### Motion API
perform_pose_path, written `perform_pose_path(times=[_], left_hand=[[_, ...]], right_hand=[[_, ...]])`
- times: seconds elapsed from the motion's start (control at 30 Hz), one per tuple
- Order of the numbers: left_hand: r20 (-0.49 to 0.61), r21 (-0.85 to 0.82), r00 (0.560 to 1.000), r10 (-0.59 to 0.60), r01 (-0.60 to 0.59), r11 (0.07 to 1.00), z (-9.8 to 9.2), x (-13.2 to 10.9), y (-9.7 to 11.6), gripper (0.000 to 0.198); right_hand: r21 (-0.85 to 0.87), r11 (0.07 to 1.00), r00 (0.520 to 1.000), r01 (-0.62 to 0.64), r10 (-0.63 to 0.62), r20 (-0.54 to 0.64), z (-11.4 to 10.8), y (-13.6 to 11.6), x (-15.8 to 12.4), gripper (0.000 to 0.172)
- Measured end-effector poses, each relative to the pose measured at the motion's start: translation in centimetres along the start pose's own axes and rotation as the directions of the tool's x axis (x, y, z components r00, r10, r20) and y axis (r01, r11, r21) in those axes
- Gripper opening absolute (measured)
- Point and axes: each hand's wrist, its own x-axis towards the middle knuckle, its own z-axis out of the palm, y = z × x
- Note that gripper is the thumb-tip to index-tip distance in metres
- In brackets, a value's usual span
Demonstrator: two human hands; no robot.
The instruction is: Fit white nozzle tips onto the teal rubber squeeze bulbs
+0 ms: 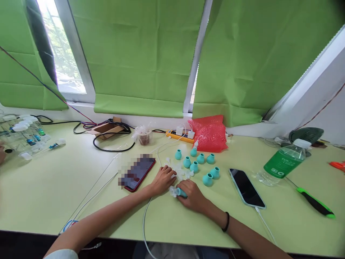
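My right hand (191, 195) is closed round a teal bulb (181, 193) that lies on its side, with a translucent white piece (173, 191) at its left end. Just left of it, my left hand (163, 180) rests at the edge of a loose pile of translucent pieces (183, 172); its fingers are bent together, and what they hold, if anything, is too small to name. Beyond my hands stand several teal bulbs (207, 179) with open tops. One bulb (193, 151) at the back has a white tip on it.
A phone (138, 174) lies left of my hands, and another (247, 187) lies right with a cable. Farther right are a bottle (284, 162) and a screwdriver (315, 202). Behind are a red bag (210, 133) and a power strip (179, 137). Someone's hand (2, 153) shows far left.
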Motion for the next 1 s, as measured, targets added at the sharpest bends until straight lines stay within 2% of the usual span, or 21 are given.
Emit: perform_pose_path(times=[0.1,0.2,0.33,0.4,0.47,0.57,0.67,0.77,0.87,0.93,1.0], left_hand=[[-0.041,-0.032,0.999,0.027,-0.028,0.999,0.1,0.4,-0.4,0.018],[-0.126,-0.086,0.990,0.066,-0.077,0.993,0.0,0.4,-0.4,0.017],[-0.211,-0.102,0.973,0.092,-0.116,0.988,-0.5,-0.3,-0.5,0.015],[-0.178,-0.069,0.975,0.136,-0.150,0.986,-0.8,-0.7,-0.6,0.015],[-0.098,-0.029,0.973,0.210,-0.214,0.976,-1.1,-1.0,-0.5,0.016],[0.059,0.026,0.950,0.307,-0.309,0.951,-1.4,-1.1,0.1,0.023],[0.168,0.058,0.933,0.318,-0.332,0.942,-1.4,-0.9,0.8,0.025],[0.132,-0.014,0.960,0.248,-0.249,0.969,-1.3,-0.7,1.0,0.024],[0.023,-0.299,0.999,0.032,-0.024,0.954,-1.5,-0.3,1.1,0.019],[0.005,-0.540,0.987,-0.159,0.136,0.831,-2.0,0.0,1.2,0.017],[0.041,-0.729,0.956,-0.289,0.227,0.646,-2.5,0.2,1.3,0.018]], right_hand=[[-0.022,0.999,0.999,0.024,-0.023,0.046,-0.1,0.0,0.0,0.013],[-0.059,0.997,0.995,0.046,-0.040,0.087,-0.3,-0.1,0.1,0.013],[-0.071,0.995,0.995,0.064,-0.058,0.080,-0.5,-0.1,0.1,0.011],[-0.041,0.998,0.998,0.053,-0.051,0.029,-0.6,-0.1,0.1,0.009],[0.018,1.000,0.997,0.004,-0.003,-0.071,-0.6,0.0,0.1,0.010],[0.131,0.986,0.963,-0.107,0.136,-0.232,-0.6,0.3,0.2,0.010],[0.226,0.955,0.928,-0.194,0.253,-0.273,-0.5,0.7,0.3,0.009],[0.253,0.945,0.919,-0.207,0.277,-0.281,-0.4,1.0,0.2,0.013],[0.236,0.956,0.925,-0.175,0.241,-0.293,-0.6,1.1,0.1,0.015],[0.224,0.956,0.934,-0.189,0.245,-0.259,-0.9,0.9,0.0,0.016],[0.216,0.949,0.943,-0.229,0.271,-0.191,-1.3,0.7,0.0,0.021]])
